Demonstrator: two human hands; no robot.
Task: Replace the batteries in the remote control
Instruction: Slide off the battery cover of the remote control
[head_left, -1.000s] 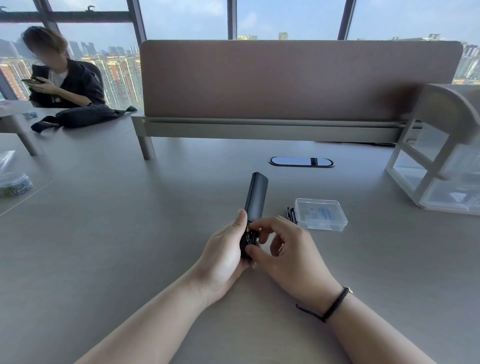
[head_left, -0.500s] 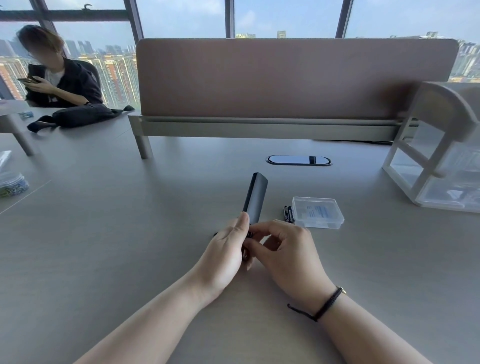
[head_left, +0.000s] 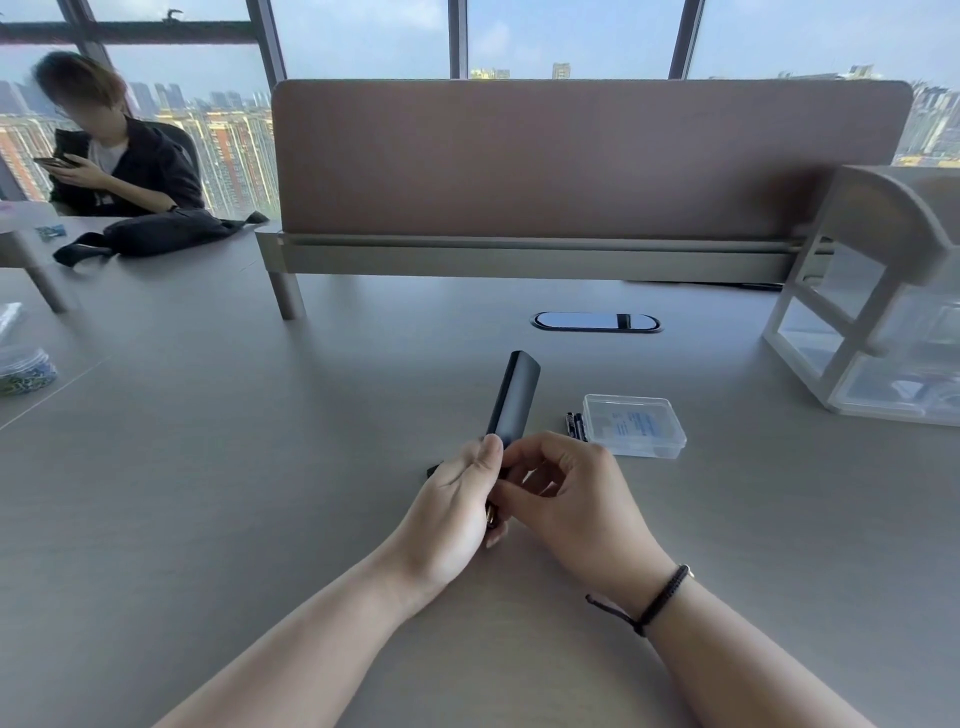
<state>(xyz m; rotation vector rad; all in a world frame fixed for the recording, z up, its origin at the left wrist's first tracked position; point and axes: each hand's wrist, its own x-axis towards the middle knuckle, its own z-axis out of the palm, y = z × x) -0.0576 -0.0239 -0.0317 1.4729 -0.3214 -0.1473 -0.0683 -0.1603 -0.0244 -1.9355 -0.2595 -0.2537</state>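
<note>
A slim dark remote control (head_left: 514, 397) stands tilted above the desk, its far end pointing away from me. My left hand (head_left: 457, 499) grips its near end, thumb up along the side. My right hand (head_left: 566, 493) meets it from the right, with curled fingers pinching at the remote's lower end, where the battery bay is hidden behind both hands. A small dark piece (head_left: 434, 470) peeks out on the desk left of my left hand. Two black batteries (head_left: 575, 426) lie beside a clear plastic case (head_left: 634, 431).
A white drawer organiser (head_left: 872, 332) stands at the right. A brown divider panel (head_left: 571, 156) runs across the back, with a cable grommet (head_left: 596, 322) before it. A bag of clips (head_left: 23, 369) lies far left. A person with a phone (head_left: 114, 166) sits at the back left.
My hands closed tighter round the remote's near end, so the open battery bay seen a second ago is now covered. The remote stays tilted in place.
</note>
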